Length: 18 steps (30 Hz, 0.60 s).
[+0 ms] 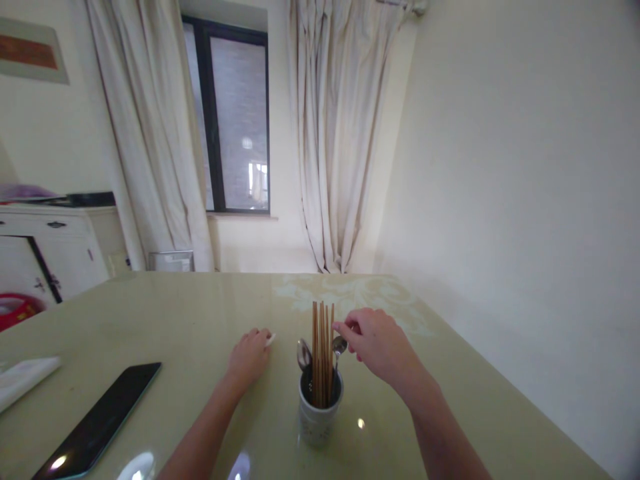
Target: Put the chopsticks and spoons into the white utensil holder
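Note:
A light grey cup (319, 427) stands upright on the table, holding several wooden chopsticks (321, 353) and two metal spoons. One spoon (303, 355) leans at the cup's left rim. At the right side, the bowl of the other spoon (340, 345) is at the curled fingers of my right hand (377, 340), which look closed on it; the exact contact is partly hidden. My left hand (250, 360) rests on the table left of the cup, fingers bent over a small white piece (271, 340) that looks like tissue and pokes out beside the fingertips.
A black tablet-like slab (100, 423) lies at the left front of the glossy table (200, 307). Beyond it is a white object (27, 380) at the left edge. A wall (525, 200) runs along the right side. A white cabinet (70, 247) stands back left.

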{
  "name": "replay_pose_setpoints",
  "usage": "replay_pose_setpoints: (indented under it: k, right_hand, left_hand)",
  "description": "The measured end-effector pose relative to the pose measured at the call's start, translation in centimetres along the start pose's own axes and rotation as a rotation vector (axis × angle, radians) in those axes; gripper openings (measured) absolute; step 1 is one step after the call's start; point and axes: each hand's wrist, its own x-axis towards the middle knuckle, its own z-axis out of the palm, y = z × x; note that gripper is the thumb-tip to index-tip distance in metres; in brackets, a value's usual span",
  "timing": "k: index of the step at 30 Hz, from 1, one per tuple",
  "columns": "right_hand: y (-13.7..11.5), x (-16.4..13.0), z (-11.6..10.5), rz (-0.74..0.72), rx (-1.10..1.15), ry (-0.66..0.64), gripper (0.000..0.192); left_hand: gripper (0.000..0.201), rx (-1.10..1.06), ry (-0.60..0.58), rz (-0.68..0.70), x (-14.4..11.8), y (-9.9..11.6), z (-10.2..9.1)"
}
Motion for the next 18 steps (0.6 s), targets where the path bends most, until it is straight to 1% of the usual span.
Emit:
replay_pose_setpoints:
  k: [2, 4, 6, 7, 8, 10, 12, 14, 16, 18]
  right_hand:
    - [-0.1, -0.1, -0.3, -0.006, 0.0, 0.024, 0.039]
    - [-0.2, -0.1, -0.7, -0.026, 0.028, 0.064, 0.04]
    - [-0.6, -0.1, -0.8, -0.067, 0.138, 0.114, 0.038]
    - [-0.8, -0.2, -0.8, -0.092, 0.23, 0.136, 0.037]
    - [-1.1, -0.3, -0.8, -0.118, 0.336, 0.152, 0.036]
    - [-1.7, -0.6, -0.7, -0.163, 0.534, 0.159, 0.035]
    - [-2.2, -1.1, -0.7, -0.202, 0.656, 0.149, 0.033]
    - [-2.6, -1.8, -1.1, -0.249, 0.693, 0.134, 0.027]
    - [-2.7, -2.5, -1.6, -0.298, 0.659, 0.115, 0.022]
    - [-2.6, -2.9, -2.2, -0.335, 0.575, 0.098, 0.019]
  left_hand:
    - [0.026, -0.03, 0.006, 0.004, 0.4, -0.2, -0.6]
    - [0.024, -0.093, 0.05, 0.03, 0.6, 0.2, -2.2]
    - [0.026, -0.251, 0.177, 0.105, 0.1, 1.4, -4.5]
    - [0.027, -0.376, 0.277, 0.17, -0.6, 2.4, -5.9]
    - [0.029, -0.483, 0.36, 0.239, -1.4, 3.6, -7.3]
    - [0.03, -0.572, 0.458, 0.385, -3.7, 6.2, -9.6]
    - [0.027, -0.532, 0.481, 0.557, -6.0, 8.4, -11.2]
    - [0.024, -0.497, 0.503, 0.628, -7.7, 9.9, -11.8]
    - [0.02, -0.523, 0.5, 0.621, -8.5, 10.4, -11.9]
    - [0.016, -0.612, 0.462, 0.584, -8.5, 10.3, -11.8]
